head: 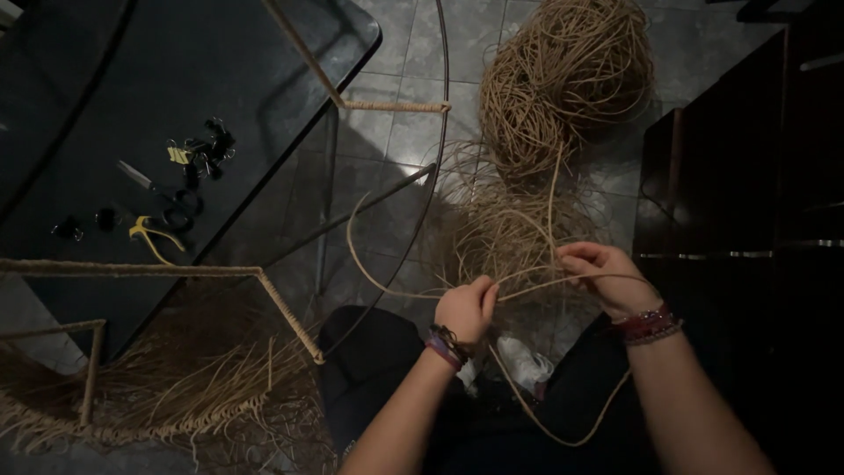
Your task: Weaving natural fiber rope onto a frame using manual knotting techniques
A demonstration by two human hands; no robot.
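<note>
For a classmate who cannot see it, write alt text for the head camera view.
Seen from above, a person's left hand and right hand hold a tan cord stretched between them. A big bundle of cord lies on the tiled floor; a dark table holds clips.

A cord runs between both hands' fingers; the cord bundle lies beyond them, the table far left.
</note>
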